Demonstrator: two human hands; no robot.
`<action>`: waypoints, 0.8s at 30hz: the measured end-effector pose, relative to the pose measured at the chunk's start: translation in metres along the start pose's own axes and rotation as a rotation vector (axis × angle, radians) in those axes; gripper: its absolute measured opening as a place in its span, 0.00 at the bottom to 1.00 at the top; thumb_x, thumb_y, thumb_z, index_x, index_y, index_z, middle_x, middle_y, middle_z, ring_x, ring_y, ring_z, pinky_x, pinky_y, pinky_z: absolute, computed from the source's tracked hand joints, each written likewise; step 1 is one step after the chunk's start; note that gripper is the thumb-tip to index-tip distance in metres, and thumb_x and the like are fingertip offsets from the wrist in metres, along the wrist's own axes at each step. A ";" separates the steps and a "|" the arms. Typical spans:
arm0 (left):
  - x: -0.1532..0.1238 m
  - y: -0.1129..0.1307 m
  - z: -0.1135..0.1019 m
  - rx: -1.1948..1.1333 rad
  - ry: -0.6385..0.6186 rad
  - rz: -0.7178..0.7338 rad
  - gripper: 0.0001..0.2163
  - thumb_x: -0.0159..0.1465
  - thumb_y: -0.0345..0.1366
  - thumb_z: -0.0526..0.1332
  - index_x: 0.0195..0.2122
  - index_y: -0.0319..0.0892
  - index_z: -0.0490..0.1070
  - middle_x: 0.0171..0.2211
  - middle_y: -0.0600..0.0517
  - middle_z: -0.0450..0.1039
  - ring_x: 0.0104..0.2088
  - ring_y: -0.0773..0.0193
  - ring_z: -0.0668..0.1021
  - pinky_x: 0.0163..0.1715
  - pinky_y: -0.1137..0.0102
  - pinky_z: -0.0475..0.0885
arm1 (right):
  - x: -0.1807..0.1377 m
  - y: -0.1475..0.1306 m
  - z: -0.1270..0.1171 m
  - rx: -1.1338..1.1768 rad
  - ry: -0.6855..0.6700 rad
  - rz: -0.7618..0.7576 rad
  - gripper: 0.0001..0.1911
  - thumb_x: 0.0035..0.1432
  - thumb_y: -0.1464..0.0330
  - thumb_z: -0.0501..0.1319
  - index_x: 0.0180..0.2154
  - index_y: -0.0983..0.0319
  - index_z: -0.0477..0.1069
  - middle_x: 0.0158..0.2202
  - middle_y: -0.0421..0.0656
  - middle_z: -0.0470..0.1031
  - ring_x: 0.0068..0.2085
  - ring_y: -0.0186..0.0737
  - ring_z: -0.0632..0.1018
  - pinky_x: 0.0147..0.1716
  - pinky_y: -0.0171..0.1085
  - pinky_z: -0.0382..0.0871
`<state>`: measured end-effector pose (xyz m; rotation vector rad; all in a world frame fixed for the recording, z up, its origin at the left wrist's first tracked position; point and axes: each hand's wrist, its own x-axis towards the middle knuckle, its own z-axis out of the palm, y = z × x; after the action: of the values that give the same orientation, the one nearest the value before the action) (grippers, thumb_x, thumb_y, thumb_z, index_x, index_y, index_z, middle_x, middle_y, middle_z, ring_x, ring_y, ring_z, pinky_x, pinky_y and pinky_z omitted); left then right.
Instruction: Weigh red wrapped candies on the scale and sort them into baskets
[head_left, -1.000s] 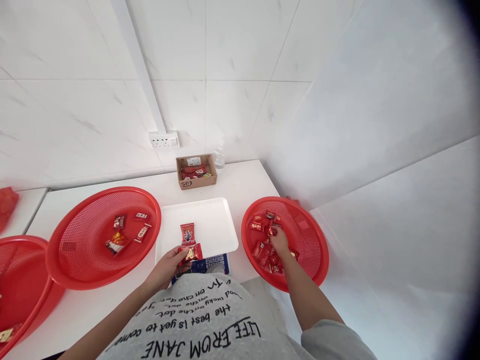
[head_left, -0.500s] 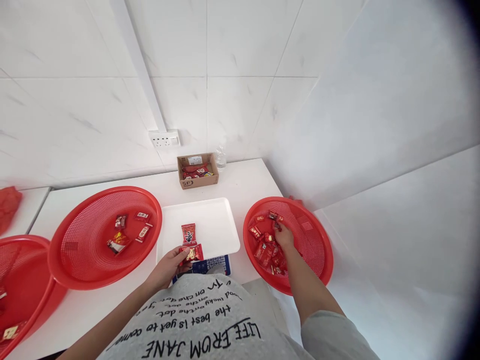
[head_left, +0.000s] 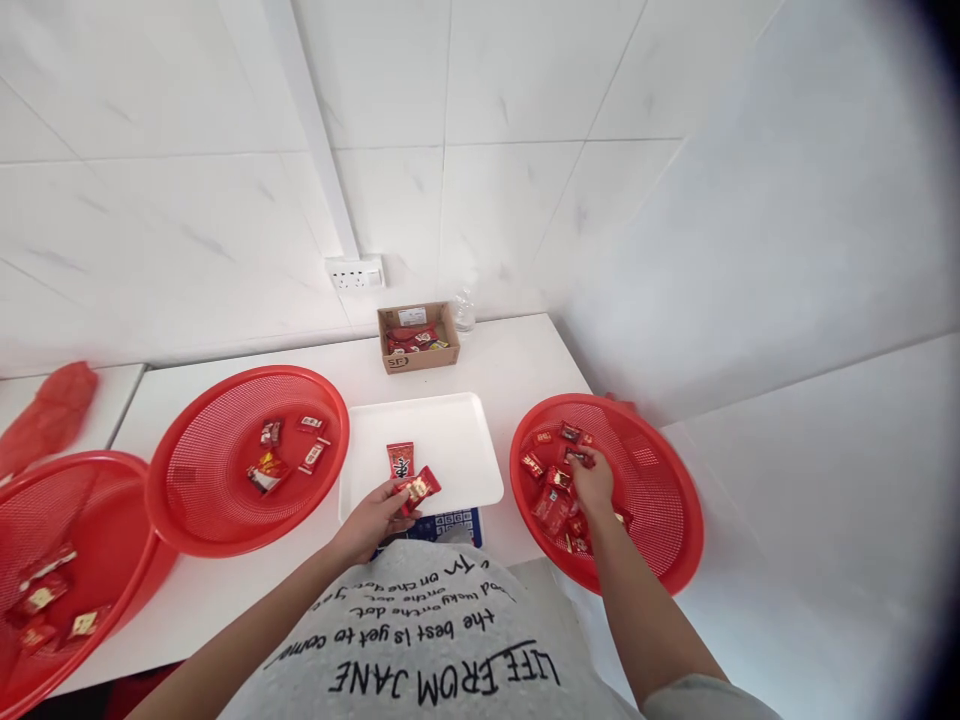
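My left hand [head_left: 375, 520] pinches a red candy packet [head_left: 418, 488] at the front edge of the white scale tray [head_left: 457, 440]. A second red packet [head_left: 400, 460] lies flat on that tray just beyond it. My right hand [head_left: 592, 480] reaches into the red mesh basket [head_left: 660, 500] on the right, fingers curled among several red packets [head_left: 551, 500]; what they hold is hidden.
A red mesh basket [head_left: 202, 500] left of the scale holds a few packets. Another red basket [head_left: 97, 560] sits at the far left with packets inside. A cardboard box [head_left: 417, 338] and a clear bottle [head_left: 464, 310] stand by the wall. A red bag [head_left: 46, 420] lies at the left.
My left hand has lifted and tilted its packet slightly on the tray's front edge. My right hand stays in the right basket, shifting among the packets. The camera has turned a little leftward.
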<state>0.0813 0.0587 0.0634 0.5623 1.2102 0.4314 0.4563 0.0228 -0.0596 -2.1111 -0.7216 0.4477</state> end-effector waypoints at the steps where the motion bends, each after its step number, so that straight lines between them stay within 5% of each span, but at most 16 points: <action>1: -0.001 0.002 0.002 -0.011 -0.026 0.007 0.15 0.58 0.38 0.60 0.47 0.43 0.66 0.41 0.48 0.72 0.36 0.63 0.77 0.39 0.68 0.71 | -0.006 -0.009 0.000 0.027 0.000 0.015 0.19 0.45 0.60 0.59 0.39 0.62 0.71 0.37 0.45 0.74 0.37 0.43 0.73 0.38 0.41 0.66; 6: -0.003 0.005 0.005 0.133 -0.044 -0.006 0.24 0.57 0.42 0.61 0.54 0.44 0.59 0.49 0.44 0.68 0.40 0.59 0.76 0.40 0.65 0.70 | -0.040 -0.067 0.001 0.138 -0.067 0.023 0.20 0.46 0.58 0.61 0.40 0.61 0.70 0.41 0.47 0.73 0.42 0.45 0.73 0.42 0.43 0.65; 17: -0.004 -0.014 -0.024 0.215 -0.007 -0.008 0.15 0.51 0.41 0.64 0.37 0.40 0.67 0.31 0.51 0.72 0.30 0.66 0.75 0.29 0.73 0.66 | -0.114 -0.143 0.077 0.201 -0.625 -0.269 0.22 0.50 0.63 0.58 0.48 0.61 0.68 0.46 0.47 0.71 0.45 0.42 0.73 0.45 0.43 0.68; 24: -0.007 -0.014 -0.026 0.254 -0.007 0.012 0.15 0.51 0.41 0.64 0.37 0.41 0.68 0.30 0.52 0.73 0.30 0.65 0.76 0.28 0.73 0.65 | -0.131 -0.151 0.087 -0.234 -0.727 -0.717 0.21 0.55 0.68 0.55 0.52 0.58 0.67 0.57 0.48 0.62 0.58 0.47 0.61 0.57 0.49 0.54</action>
<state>0.0551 0.0477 0.0534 0.7881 1.2646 0.2862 0.2573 0.0649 0.0200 -1.6936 -1.9338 0.7460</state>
